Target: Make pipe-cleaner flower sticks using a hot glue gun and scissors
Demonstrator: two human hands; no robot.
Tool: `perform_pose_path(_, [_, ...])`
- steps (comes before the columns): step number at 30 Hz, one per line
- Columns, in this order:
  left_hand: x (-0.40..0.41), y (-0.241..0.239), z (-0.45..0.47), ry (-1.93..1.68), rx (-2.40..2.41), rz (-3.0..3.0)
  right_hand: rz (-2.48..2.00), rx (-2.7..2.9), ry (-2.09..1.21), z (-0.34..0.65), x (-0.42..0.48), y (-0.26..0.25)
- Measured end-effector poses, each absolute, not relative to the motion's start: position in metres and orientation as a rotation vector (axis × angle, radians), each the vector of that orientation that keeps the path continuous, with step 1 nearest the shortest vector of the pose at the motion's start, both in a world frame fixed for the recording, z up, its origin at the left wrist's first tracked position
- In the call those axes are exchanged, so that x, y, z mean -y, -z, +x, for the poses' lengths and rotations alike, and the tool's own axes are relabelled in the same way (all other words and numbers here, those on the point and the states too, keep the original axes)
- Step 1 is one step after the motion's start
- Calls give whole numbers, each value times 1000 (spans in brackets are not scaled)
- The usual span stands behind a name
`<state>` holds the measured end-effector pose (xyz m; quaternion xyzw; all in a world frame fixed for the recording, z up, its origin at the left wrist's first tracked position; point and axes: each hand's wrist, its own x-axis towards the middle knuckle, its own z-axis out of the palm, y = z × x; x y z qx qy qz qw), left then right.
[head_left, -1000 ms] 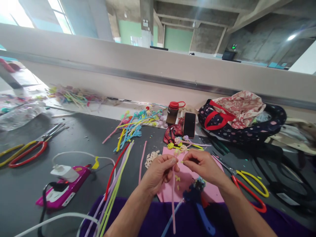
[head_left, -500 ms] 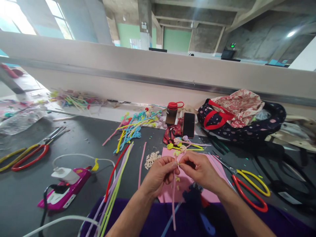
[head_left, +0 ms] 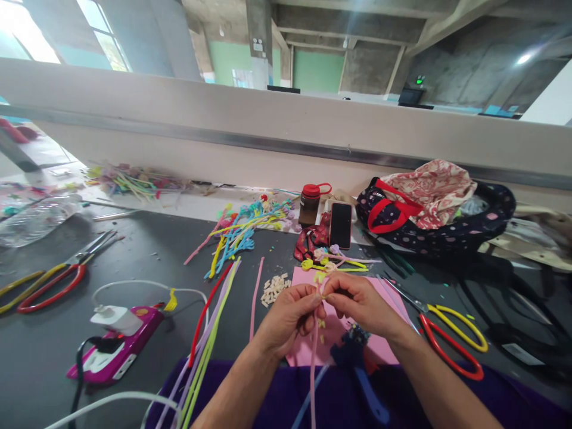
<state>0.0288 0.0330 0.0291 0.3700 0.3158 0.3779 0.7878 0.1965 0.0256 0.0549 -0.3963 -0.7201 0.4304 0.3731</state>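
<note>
My left hand (head_left: 290, 316) is closed in a pinch on a pink pipe cleaner (head_left: 313, 372), whose long tail hangs down over the purple cloth on my lap. Fingertips of my right hand (head_left: 364, 302) press together against its upper end, right beside the left thumb. A small yellow tuft (head_left: 319, 277) shows just above the fingers; how it is joined is hidden. Both hands are above a pink sheet (head_left: 384, 342), where a few small yellow bits (head_left: 322, 325) lie. Behind them rest pipe-cleaner flowers with yellow and lilac stems (head_left: 353, 264).
Small pale pieces (head_left: 275, 289) are heaped left of the sheet. Scissors lie at right (head_left: 451, 339) and another pair at left (head_left: 58, 274). Loose pipe cleaners (head_left: 214, 322), a power strip (head_left: 120, 351), a phone (head_left: 340, 226), a bottle (head_left: 309, 205) and a fabric bag (head_left: 429, 235) surround the work.
Both hands keep their pinch in nearly the same place. The pipe cleaner's lower end has shifted slightly left and down, and the view has moved a little.
</note>
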Motion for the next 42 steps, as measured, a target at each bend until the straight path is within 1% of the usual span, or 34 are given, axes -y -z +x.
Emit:
perform_pose_path(9, [-32, -23, 34, -821, -652, 761, -942, 1779, -1232, 198, -29, -52])
perform_pose_path(16, [-30, -29, 36, -856, -711, 740, -977, 1716, -1194, 198, -30, -49])
perform_pose_path(29, [-28, -29, 36, -864, -638, 715, -921, 1408, -1557, 192, -30, -40])
perform_pose_path(42, [-27, -23, 40, -890, -673, 761, -881, 1479, -1561, 195, -34, -39])
